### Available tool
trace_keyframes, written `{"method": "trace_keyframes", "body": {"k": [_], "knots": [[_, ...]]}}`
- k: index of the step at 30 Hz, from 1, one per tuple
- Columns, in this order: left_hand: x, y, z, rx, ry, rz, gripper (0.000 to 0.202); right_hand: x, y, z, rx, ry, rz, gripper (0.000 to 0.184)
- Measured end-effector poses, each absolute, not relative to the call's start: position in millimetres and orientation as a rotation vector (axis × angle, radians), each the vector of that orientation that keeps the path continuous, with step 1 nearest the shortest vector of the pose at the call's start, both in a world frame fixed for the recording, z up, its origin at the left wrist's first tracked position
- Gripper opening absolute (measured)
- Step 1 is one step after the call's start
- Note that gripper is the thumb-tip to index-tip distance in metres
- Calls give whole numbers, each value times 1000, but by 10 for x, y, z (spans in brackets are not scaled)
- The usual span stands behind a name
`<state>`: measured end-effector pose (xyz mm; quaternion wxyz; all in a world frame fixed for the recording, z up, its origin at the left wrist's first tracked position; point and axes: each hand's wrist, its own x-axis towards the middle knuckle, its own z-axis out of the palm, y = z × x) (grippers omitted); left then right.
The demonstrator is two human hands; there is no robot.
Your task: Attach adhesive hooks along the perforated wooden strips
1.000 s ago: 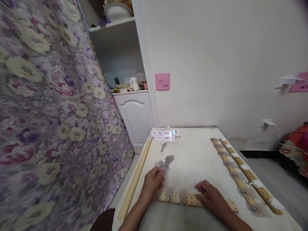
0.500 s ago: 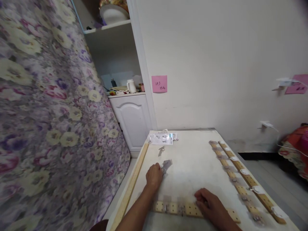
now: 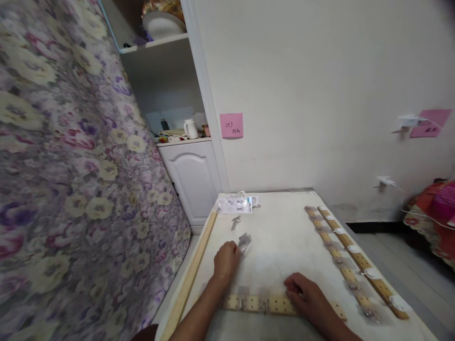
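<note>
My left hand (image 3: 226, 260) is closed, its fingertips at the near edge of a small clear plastic packet (image 3: 245, 240) with something greyish in it. The fingers seem to pinch it, though the grip itself is partly hidden. My right hand (image 3: 304, 293) has its fingers curled together above a wooden strip with holes (image 3: 251, 303); whatever lies in them cannot be made out. Small metal fittings and clear plastic sit on that strip. Farther back lies a small greyish piece (image 3: 236, 221).
A white tabletop (image 3: 277, 227) carries a plain wooden bar (image 3: 192, 279) on the left. On the right lie two strips, one with white round pieces (image 3: 353, 248), one with clear packets (image 3: 336, 253). Flat clear packaging (image 3: 234, 205) rests at the back. A floral curtain (image 3: 88, 189) hangs left.
The view has shifted slightly. The clear packet by my left fingertips has changed shape and angle a little. My right hand stays over the front strip, nearly still.
</note>
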<state>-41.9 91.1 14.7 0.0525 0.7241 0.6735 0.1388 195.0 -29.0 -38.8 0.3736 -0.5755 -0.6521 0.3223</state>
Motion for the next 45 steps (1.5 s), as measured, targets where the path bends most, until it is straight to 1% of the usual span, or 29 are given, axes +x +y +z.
{"method": "trace_keyframes", "body": {"k": [4, 8, 11, 15, 17, 20, 26, 29, 31, 35, 40, 45], "knots": [[-348, 697, 282, 2348, 1855, 488, 19, 1943, -275, -353, -1461, -1626, 892, 11], [-165, 384, 411, 2505, 1596, 536, 21, 1925, -259, -279, -1346, -1505, 1040, 13], [-9, 135, 465, 2654, 1331, 601, 24, 1924, -263, -213, -1203, -1279, 1256, 22], [156, -116, 528, 2916, 1013, 569, 28, 1916, -358, -94, -907, -938, 1660, 33], [212, -181, 569, 2896, 956, 561, 31, 1909, -417, -38, -749, -882, 1785, 33], [266, -217, 616, 2751, 965, 555, 34, 1900, -468, 7, -631, -875, 1860, 27], [327, -269, 650, 2367, 1105, 479, 40, 1901, -472, 37, -598, -859, 1862, 19], [345, -315, 699, 2266, 1125, 476, 38, 1909, -482, 59, -607, -872, 1870, 15], [347, -337, 738, 2268, 1113, 476, 35, 1913, -489, 68, -651, -891, 1890, 15], [318, -338, 721, 2518, 1069, 469, 32, 1923, -490, 79, -767, -910, 1856, 20], [236, -286, 479, 2832, 1246, 469, 26, 1959, -462, 96, -839, -903, 1666, 41], [248, -326, 329, 2760, 1452, 379, 21, 1918, -429, 48, -1050, -1198, 1461, 38]]}}
